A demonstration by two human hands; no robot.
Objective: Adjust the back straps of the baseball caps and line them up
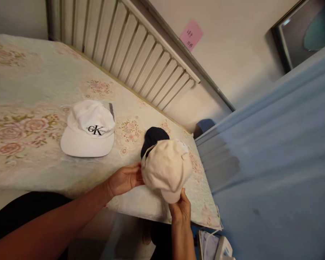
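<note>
A cream baseball cap (166, 164) is held up over the near side of the table, its brim toward me. My right hand (181, 207) grips that brim, thumb along its edge. At the cap's left side, my left hand (126, 178) has its fingers closed on the rim, the fingertips partly hidden. Just behind it lies a dark navy cap (154, 137), partly covered from view by the cream one. A white cap (89, 128) with black letters on its front rests on the table to the left, brim toward me.
The table has a floral cloth (130, 101). Behind it stands a white radiator (141, 54), with a pink note (191, 35) on the wall above. A blue curtain (273, 162) hangs along the right. A white device with a cable (224, 249) sits low at the right front.
</note>
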